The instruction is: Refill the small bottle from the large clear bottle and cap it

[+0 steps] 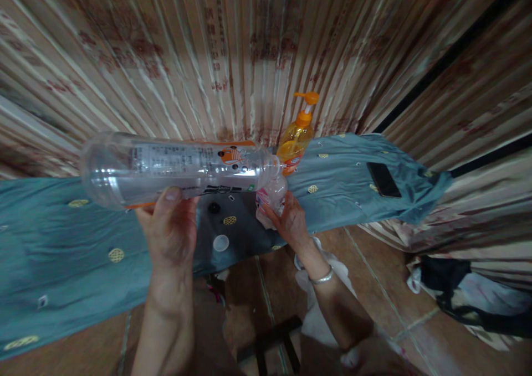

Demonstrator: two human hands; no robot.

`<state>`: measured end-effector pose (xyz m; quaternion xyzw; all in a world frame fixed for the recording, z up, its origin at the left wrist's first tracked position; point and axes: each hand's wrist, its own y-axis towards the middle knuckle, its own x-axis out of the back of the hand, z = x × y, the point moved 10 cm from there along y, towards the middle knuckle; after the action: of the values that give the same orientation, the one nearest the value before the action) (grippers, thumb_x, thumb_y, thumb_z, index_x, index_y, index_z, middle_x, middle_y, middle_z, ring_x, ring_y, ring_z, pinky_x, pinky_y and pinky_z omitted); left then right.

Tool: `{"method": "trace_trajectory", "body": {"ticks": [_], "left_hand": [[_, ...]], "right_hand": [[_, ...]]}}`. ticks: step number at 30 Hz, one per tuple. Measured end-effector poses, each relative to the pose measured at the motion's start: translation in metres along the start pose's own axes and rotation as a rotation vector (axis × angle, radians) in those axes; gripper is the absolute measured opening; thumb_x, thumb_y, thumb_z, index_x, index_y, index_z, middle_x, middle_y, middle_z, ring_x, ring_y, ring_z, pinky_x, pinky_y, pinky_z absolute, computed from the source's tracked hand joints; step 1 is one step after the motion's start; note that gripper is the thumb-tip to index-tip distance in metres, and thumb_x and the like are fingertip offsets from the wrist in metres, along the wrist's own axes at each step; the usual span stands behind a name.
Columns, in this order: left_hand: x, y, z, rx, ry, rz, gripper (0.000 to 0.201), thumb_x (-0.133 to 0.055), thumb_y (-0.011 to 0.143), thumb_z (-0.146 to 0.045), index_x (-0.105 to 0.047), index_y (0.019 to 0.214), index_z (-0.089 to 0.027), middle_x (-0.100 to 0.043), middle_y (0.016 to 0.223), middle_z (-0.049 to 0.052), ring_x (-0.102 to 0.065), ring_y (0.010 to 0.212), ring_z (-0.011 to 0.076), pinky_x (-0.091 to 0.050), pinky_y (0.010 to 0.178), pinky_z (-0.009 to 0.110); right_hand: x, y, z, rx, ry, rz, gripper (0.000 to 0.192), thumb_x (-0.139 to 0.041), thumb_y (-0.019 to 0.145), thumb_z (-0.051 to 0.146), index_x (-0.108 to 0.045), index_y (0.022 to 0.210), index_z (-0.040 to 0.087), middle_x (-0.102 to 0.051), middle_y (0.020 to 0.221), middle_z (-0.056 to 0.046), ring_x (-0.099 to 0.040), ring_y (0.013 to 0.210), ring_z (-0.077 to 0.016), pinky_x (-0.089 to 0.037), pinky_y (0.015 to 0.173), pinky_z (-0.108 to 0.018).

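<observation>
My left hand grips a large clear plastic bottle with an orange-edged label, held sideways with its mouth pointing right. Its open mouth meets the top of a small clear bottle that my right hand holds upright over the table. A silver bracelet sits on my right wrist. A white bottle cap lies on the blue-green cloth between my hands.
An orange pump bottle stands behind the small bottle. A dark phone lies on the cloth at right. Striped patterned curtains hang behind. Tiled floor, a dark stool frame and a heap of cloth lie below.
</observation>
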<state>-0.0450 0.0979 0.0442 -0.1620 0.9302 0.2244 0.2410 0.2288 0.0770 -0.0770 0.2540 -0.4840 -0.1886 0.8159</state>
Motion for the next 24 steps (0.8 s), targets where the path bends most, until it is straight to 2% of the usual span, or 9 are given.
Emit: {"method": "trace_trajectory", "body": {"ticks": [3,9,14,19,24], "left_hand": [[-0.0004,-0.0024,0.0007,0.033,-0.005,-0.017,0.050,-0.101,0.060,-0.039,-0.079,0.104,-0.032,-0.079,0.088,-0.002,-0.074,0.077,0.0199,-0.066,0.081,0.040],[0.0013,-0.0033,-0.0009,0.030,0.007,-0.041,0.051,-0.101,0.058,-0.041,-0.079,0.104,-0.033,-0.076,0.079,-0.004,-0.073,0.075,0.0208,-0.066,0.080,0.041],[-0.0055,-0.0024,-0.0020,0.017,-0.029,0.009,0.054,-0.102,0.061,-0.039,-0.080,0.110,-0.035,-0.079,0.085,-0.004,-0.077,0.078,0.0216,-0.067,0.090,0.046],[-0.0066,-0.0026,-0.0028,0.009,-0.023,0.019,0.056,-0.102,0.061,-0.040,-0.079,0.112,-0.033,-0.077,0.085,-0.002,-0.075,0.076,0.0217,-0.068,0.087,0.046],[-0.0022,-0.0039,-0.0019,0.026,-0.008,-0.025,0.045,-0.101,0.060,-0.039,-0.080,0.099,-0.034,-0.077,0.083,-0.004,-0.075,0.077,0.0203,-0.069,0.083,0.041]], "right_hand": [[-0.0005,0.0002,-0.0005,-0.004,0.005,0.006,0.058,-0.055,0.110,0.062,-0.054,0.142,0.013,-0.077,0.106,-0.021,-0.077,0.098,-0.0346,-0.068,0.082,-0.053],[0.0009,0.0029,-0.0016,-0.028,0.020,0.048,0.055,-0.060,0.108,0.059,-0.057,0.138,0.013,-0.076,0.103,-0.020,-0.076,0.097,-0.0345,-0.067,0.080,-0.052],[0.0042,0.0031,-0.0011,-0.022,0.038,0.027,0.055,-0.057,0.108,0.062,-0.057,0.134,0.014,-0.076,0.101,-0.019,-0.076,0.094,-0.0333,-0.068,0.079,-0.051],[0.0019,0.0014,-0.0004,-0.005,0.031,0.015,0.059,-0.060,0.108,0.060,-0.055,0.141,0.011,-0.077,0.106,-0.022,-0.077,0.098,-0.0349,-0.068,0.082,-0.055],[0.0019,0.0016,-0.0016,-0.024,0.025,0.012,0.057,-0.058,0.109,0.060,-0.056,0.140,0.013,-0.077,0.105,-0.021,-0.077,0.097,-0.0348,-0.068,0.080,-0.054]]}}
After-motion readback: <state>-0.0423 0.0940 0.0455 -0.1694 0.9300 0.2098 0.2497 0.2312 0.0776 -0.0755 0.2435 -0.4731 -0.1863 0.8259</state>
